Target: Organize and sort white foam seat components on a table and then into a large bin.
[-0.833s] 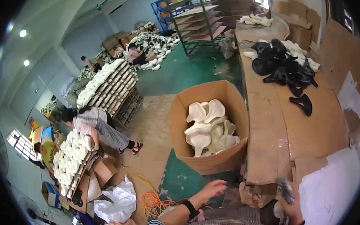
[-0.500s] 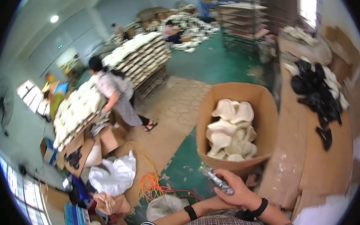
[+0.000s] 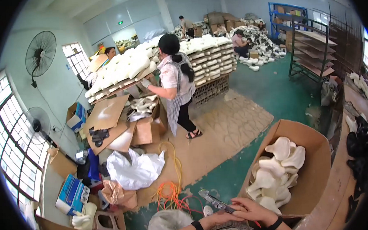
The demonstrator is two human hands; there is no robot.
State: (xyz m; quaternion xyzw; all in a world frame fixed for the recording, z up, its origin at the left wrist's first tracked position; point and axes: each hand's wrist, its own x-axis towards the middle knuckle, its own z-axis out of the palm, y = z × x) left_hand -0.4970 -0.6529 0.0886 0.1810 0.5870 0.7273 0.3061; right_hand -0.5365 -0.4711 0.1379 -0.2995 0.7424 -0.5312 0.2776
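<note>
A slim grey metallic hand tool (image 3: 215, 201) with a paler tip points away to the left in front of my body; its exact kind is unclear. Closed over its near end are the fingers of my right hand (image 3: 253, 211). Under the same end my left hand (image 3: 220, 218) has its fingers pressed together against it, partly hidden by the right. A bit of red shows below my right hand. Close by on the right, a large cardboard box (image 3: 308, 150) holds a heap of cream-white, curved foam-like pieces (image 3: 274, 175).
A person (image 3: 176, 82) in a striped apron grips a board loaded with white pieces (image 3: 123, 70). Behind stands a tall stack of loaded boards (image 3: 212, 59). Orange and yellow cords (image 3: 169, 195) and a white sack (image 3: 135, 169) lie on the floor. Black items (image 3: 358, 139) cover the right-hand bench.
My view has swung left, so the box now sits further right. My hands have come closer together around the tool. The aproned person stands more upright at the loaded board.
</note>
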